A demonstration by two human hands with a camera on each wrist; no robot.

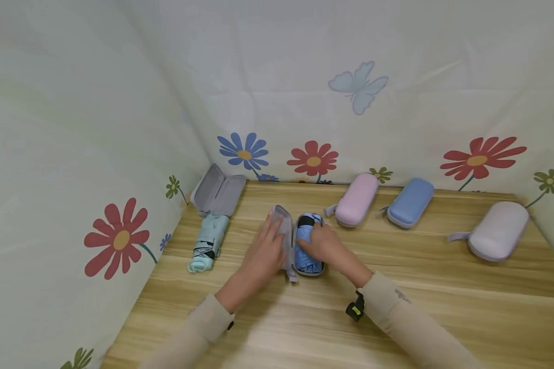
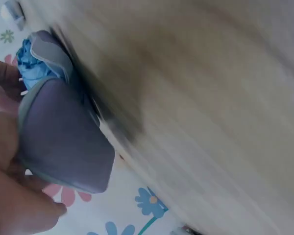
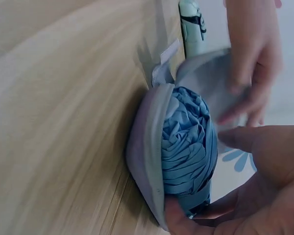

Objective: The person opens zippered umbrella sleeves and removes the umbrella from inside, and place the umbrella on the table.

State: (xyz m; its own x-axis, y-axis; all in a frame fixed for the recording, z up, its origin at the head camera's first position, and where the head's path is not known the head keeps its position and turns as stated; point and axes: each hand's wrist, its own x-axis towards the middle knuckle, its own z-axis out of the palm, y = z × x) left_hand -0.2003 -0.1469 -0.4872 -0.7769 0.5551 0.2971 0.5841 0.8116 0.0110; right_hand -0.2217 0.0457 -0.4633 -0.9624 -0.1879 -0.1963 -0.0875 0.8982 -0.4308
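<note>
A blue folded umbrella (image 1: 308, 261) lies in one half of an opened hard case (image 1: 324, 270), its crumpled folds filling that half. My right hand (image 1: 329, 245) grips the umbrella from the right, thumb across its top and fingers down at the case rim, as the right wrist view shows. On the case's raised lid (image 2: 63, 137), my left hand (image 1: 266, 250) rests with its fingers extended over the grey inner side. A pull tab (image 1: 292, 276) sticks out at the near end. Left of this lies a mint-green folded umbrella (image 1: 210, 238), below another opened grey case (image 1: 231, 195).
Toward the back right stand a closed pink case (image 1: 357, 200) and a closed blue case (image 1: 411, 202). Farther right lies a closed pale case (image 1: 499, 230) with its strap pointing left. A flower-printed cloth (image 1: 268, 102) lines the back and left of the wooden table (image 1: 277, 328).
</note>
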